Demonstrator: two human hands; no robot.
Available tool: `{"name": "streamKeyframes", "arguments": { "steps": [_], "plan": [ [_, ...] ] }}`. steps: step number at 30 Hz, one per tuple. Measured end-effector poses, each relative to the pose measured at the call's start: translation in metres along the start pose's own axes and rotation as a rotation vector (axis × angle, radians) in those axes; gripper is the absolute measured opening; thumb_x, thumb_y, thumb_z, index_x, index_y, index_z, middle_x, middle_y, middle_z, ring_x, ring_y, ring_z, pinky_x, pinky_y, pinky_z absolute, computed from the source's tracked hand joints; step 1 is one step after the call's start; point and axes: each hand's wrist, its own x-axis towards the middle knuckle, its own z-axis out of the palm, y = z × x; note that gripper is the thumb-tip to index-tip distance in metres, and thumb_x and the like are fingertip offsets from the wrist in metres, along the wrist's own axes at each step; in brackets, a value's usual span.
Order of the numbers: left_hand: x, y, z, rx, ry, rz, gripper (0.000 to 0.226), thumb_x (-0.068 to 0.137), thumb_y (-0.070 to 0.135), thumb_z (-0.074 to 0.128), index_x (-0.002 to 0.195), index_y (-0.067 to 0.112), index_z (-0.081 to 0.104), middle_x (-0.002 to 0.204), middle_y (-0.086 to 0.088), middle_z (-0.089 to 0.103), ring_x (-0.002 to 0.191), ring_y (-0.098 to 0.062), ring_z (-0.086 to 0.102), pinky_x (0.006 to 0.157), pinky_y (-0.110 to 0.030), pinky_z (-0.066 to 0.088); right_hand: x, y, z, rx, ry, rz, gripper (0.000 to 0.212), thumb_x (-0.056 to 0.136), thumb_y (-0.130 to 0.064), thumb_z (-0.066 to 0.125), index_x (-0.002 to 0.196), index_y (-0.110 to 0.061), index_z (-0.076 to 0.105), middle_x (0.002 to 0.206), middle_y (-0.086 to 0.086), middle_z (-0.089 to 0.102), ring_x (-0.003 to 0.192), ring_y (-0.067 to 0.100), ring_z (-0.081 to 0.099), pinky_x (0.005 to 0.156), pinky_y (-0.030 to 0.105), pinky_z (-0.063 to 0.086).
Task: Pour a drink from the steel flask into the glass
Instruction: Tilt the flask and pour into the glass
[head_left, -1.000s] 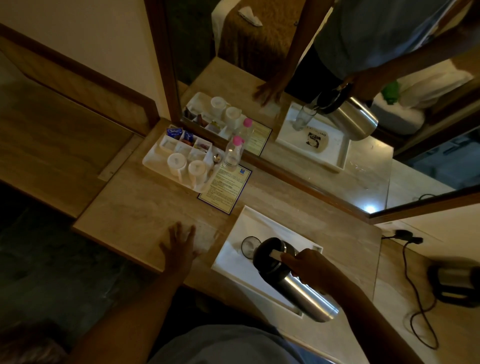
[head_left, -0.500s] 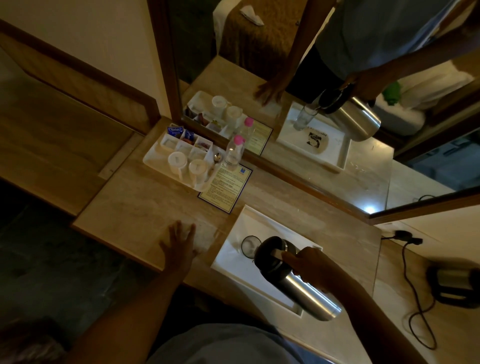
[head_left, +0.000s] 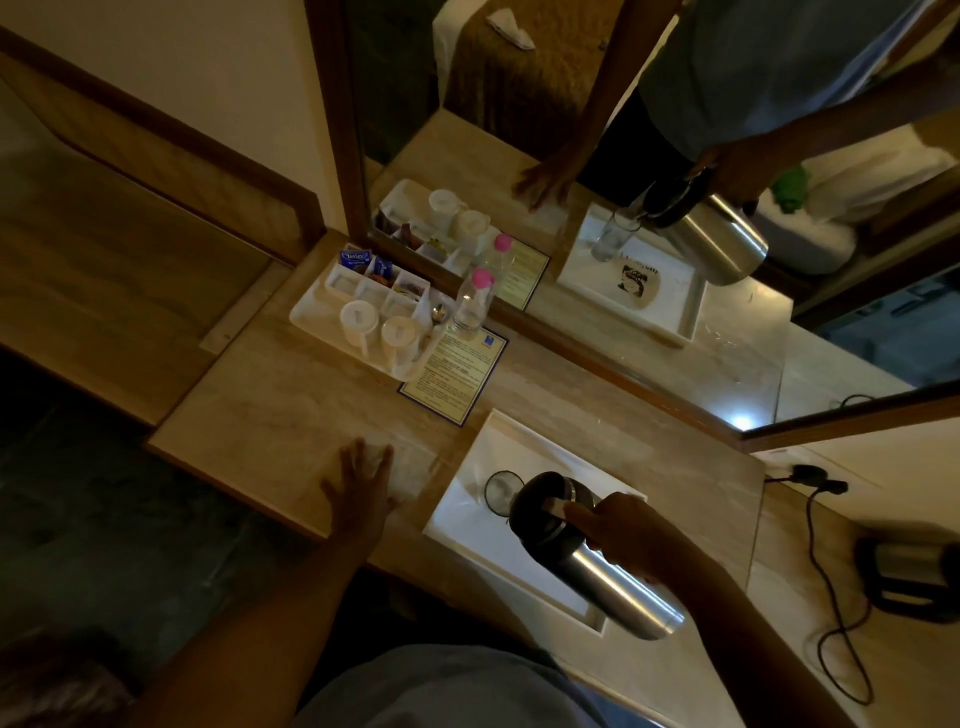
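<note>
The steel flask (head_left: 613, 582) with its black top is tilted steeply, its mouth over the rim of the clear glass (head_left: 500, 488). The glass stands upright on the white tray (head_left: 467, 540) near the counter's front edge. My right hand (head_left: 623, 525) grips the flask by the handle at its black top. My left hand (head_left: 361, 486) lies flat on the counter to the left of the tray, fingers spread, holding nothing. The mirror shows the flask's spout right at the glass.
At the back left stands a white caddy (head_left: 311, 317) with two cups, tea sachets and a spoon, beside a pink-capped bottle (head_left: 472, 306) and a printed card (head_left: 454, 371). A kettle (head_left: 914, 577) with its black cable (head_left: 831, 587) sits at the right. The mirror rises behind.
The flask's base has lifted slightly, so it tilts a little more toward the glass. My left hand has stayed in place.
</note>
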Motion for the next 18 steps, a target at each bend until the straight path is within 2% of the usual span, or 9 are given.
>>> {"name": "streamKeyframes", "arguments": {
  "steps": [4,10,18],
  "plan": [
    [0.0002,-0.0007,0.0002,-0.003,0.0,-0.001,0.088,0.103,0.05,0.056,0.168,0.034,-0.003,0.174,-0.014,-0.018,0.162,-0.04,-0.012,0.124,-0.071,0.02,0.0025,0.0006,-0.0001,-0.002,-0.006,0.01,0.058,0.1,-0.058,0.051,0.06,-0.018,0.065,0.036,-0.01,0.057,0.03,-0.001,0.045,0.045,0.014,0.041],
    [0.0009,-0.001,-0.0002,-0.006,-0.002,-0.002,0.088,0.103,0.05,0.056,0.168,0.034,-0.002,0.174,-0.015,-0.018,0.162,-0.04,-0.012,0.124,-0.071,0.019,0.006,-0.0013,-0.0021,-0.022,-0.009,0.005,0.056,0.101,-0.056,0.051,0.061,-0.019,0.064,0.035,-0.011,0.056,0.029,-0.002,0.044,0.044,0.014,0.041],
    [0.001,-0.0019,0.0007,0.006,0.002,0.009,0.089,0.103,0.05,0.055,0.167,0.033,-0.005,0.173,-0.015,-0.018,0.162,-0.04,-0.012,0.124,-0.071,0.019,0.0094,-0.0019,-0.0032,-0.057,-0.015,-0.03,0.056,0.1,-0.058,0.051,0.061,-0.019,0.064,0.046,-0.006,0.059,0.033,0.001,0.047,0.053,0.021,0.046]
  ]
}}
